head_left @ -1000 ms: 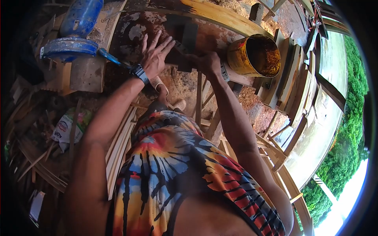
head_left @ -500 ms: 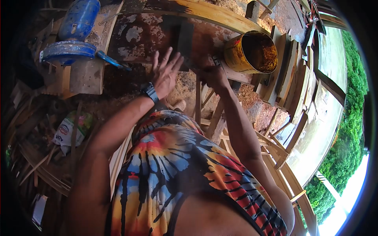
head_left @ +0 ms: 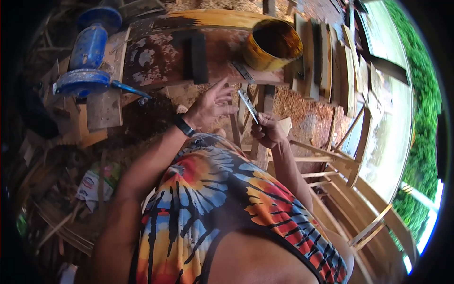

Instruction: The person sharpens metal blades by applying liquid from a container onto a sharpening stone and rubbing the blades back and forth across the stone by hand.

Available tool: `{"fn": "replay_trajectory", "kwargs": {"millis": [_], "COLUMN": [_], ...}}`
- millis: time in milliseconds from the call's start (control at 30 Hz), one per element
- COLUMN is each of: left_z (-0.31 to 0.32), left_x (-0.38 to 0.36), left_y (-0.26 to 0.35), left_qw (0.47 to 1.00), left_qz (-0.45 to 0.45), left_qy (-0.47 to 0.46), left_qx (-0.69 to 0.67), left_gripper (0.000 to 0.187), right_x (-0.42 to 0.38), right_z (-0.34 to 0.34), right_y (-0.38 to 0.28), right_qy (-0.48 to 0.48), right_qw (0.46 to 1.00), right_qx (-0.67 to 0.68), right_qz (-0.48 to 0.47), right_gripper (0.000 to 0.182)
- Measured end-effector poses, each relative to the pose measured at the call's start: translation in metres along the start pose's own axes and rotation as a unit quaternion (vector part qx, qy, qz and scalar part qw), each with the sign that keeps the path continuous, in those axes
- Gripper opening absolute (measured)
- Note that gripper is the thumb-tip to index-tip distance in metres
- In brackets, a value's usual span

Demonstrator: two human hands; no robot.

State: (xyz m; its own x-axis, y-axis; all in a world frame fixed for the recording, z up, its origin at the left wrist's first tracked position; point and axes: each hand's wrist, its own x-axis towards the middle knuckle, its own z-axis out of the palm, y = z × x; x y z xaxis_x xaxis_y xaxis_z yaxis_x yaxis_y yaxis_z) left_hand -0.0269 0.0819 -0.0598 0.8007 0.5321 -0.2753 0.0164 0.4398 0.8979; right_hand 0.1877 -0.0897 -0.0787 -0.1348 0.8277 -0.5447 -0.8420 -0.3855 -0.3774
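My right hand (head_left: 268, 131) is closed on one end of a narrow, flat metal strip (head_left: 248, 106), light-coloured with dark marks. The strip slants up and left, clear of the bench. Its exact kind cannot be made out. My left hand (head_left: 212, 105), with a dark watch on the wrist, has its fingers apart and holds nothing; its fingertips are near the strip. Beyond both hands is the stained wooden bench (head_left: 151, 54). A dark rectangular block (head_left: 198, 57) lies across it. Another small flat metal piece (head_left: 243, 72) rests near the bench's front edge.
A yellow, stained bucket (head_left: 272, 45) stands at the bench's right end, beside stacked boards (head_left: 326, 59). At left is a blue machine (head_left: 89, 49) with round guards and a blue handle (head_left: 130, 88). Wood scraps and a plastic bag (head_left: 92, 185) lie lower left.
My right hand has come back from the bench edge towards my body, and the metal strip now shows in it. My left hand has drawn back from above the bench. The view has shifted.
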Motion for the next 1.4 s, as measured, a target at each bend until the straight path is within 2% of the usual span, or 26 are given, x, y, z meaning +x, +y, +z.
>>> {"fn": "replay_trajectory", "kwargs": {"millis": [33, 67, 133, 233, 267, 300, 333, 367, 467, 533, 600, 667, 733, 933, 1067, 1167, 1300, 1400], "left_z": [0.01, 0.019, 0.041, 0.057, 0.062, 0.073, 0.079, 0.085, 0.099, 0.108, 0.114, 0.121, 0.129, 0.12, 0.103, 0.092, 0.078, 0.051], "left_x": [0.0, 0.0, -0.003, -0.006, -0.01, -0.018, -0.022, -0.026, -0.027, -0.035, -0.038, -0.035, -0.04, -0.038, -0.031, -0.034, -0.042, -0.041], "left_y": [0.002, 0.004, 0.023, 0.025, 0.025, 0.042, 0.05, 0.055, 0.047, 0.046, 0.037, 0.026, 0.031, 0.023, 0.02, 0.027, 0.045, 0.046], "left_qw": [0.996, 0.993, 0.982, 0.99, 0.991, 0.997, 0.998, 0.999, 0.998, 0.997, 0.995, 0.991, 0.992, 0.986, 0.982, 0.983, 0.984, 0.985], "left_qz": [0.009, 0.01, 0.008, 0.066, 0.088, 0.018, 0.013, 0.009, 0.049, 0.042, 0.05, 0.08, 0.062, 0.048, 0.054, 0.024, 0.008, 0.012], "left_qy": [-0.035, -0.065, -0.123, -0.085, -0.066, -0.027, -0.021, -0.015, 0.041, 0.066, 0.086, 0.109, 0.111, 0.151, 0.169, 0.162, 0.16, 0.153], "left_qx": [-0.078, -0.101, -0.144, -0.086, -0.07, -0.063, -0.055, -0.048, 0.016, 0.004, -0.009, 0.001, -0.003, -0.051, -0.058, -0.081, -0.08, -0.081], "left_gripper": [0.086, 0.084, 0.08, 0.051, 0.043, 0.022, 0.019, 0.016, 0.013, 0.012, 0.012, 0.012, 0.015, 0.014, 0.004, 0.008, 0.011, 0.012], "right_x": [-0.003, -0.006, -0.015, -0.023, -0.025, -0.029, -0.036, -0.047, -0.052, -0.064, -0.072, -0.068, -0.072, -0.069, -0.074, -0.072, -0.054, -0.035], "right_z": [0.002, 0.005, 0.018, 0.032, 0.032, 0.034, 0.041, 0.049, 0.04, 0.048, 0.054, 0.047, 0.053, 0.055, 0.067, 0.08, 0.107, 0.124], "right_y": [0.009, 0.017, 0.029, 0.04, 0.041, 0.04, 0.039, 0.037, 0.034, 0.033, 0.03, 0.03, 0.029, 0.029, 0.023, 0.027, 0.04, 0.04], "right_qy": [-0.078, -0.159, -0.195, -0.257, -0.268, -0.277, -0.283, -0.143, -0.075, -0.022, 0.035, 0.074, 0.111, 0.086, 0.095, 0.106, 0.146, 0.143], "right_qw": [0.994, 0.975, 0.953, 0.911, 0.923, 0.933, 0.942, 0.977, 0.986, 0.974, 0.929, 0.927, 0.915, 0.919, 0.92, 0.92, 0.877, 0.886], "right_qx": [0.076, 0.15, 0.225, 0.308, 0.265, 0.221, 0.177, 0.158, 0.057, -0.099, -0.257, -0.253, -0.294, -0.284, -0.294, -0.283, -0.367, -0.37], "right_qz": [0.018, 0.035, 0.064, 0.097, 0.079, 0.06, 0.04, 0.016, -0.134, -0.204, -0.265, -0.265, -0.253, -0.261, -0.242, -0.249, -0.273, -0.241], "right_gripper": [0.021, 0.021, 0.023, 0.026, 0.028, 0.031, 0.034, 0.048, 0.051, 0.038, 0.025, 0.02, 0.021, 0.021, 0.018, 0.019, 0.018, 0.019]}}
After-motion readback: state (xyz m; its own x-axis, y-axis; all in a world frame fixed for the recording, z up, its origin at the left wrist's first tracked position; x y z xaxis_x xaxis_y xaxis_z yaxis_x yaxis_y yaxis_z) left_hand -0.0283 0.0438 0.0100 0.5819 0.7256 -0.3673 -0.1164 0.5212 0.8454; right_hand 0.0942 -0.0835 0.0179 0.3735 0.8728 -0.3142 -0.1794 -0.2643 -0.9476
